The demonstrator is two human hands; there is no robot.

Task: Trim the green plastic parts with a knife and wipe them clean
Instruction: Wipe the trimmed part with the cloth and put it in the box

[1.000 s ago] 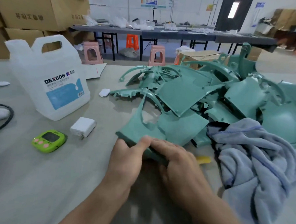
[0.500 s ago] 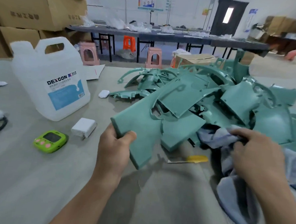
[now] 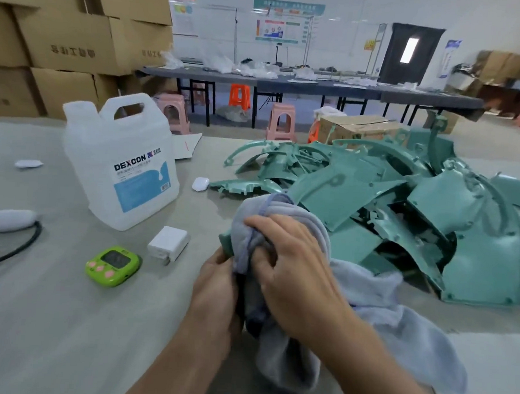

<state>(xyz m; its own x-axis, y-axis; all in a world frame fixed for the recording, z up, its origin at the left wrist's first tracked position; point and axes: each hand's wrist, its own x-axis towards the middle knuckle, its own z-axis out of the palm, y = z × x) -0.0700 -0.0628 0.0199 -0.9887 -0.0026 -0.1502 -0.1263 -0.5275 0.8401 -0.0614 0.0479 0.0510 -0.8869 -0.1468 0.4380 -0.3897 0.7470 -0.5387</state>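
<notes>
- While the left hand (image 3: 218, 288) grips a green part (image 3: 224, 244) from its near end, the right hand (image 3: 294, 271) clutches a grey-blue cloth (image 3: 374, 296) bunched over it, so only one corner of the part shows.
- Both hands are mid-table (image 3: 50, 330), towards the near edge; the cloth's loose end trails right.
- The pile of green parts (image 3: 417, 211) fills the right half, reaching the right edge and lying just beside the cloth.
- Left of the hands and apart from them are a white jug (image 3: 124, 171), a charger (image 3: 169, 243) and a green timer (image 3: 112, 266); a black cable (image 3: 24, 244) curls at the left edge.
- Open surface lies between the timer and the near edge.
</notes>
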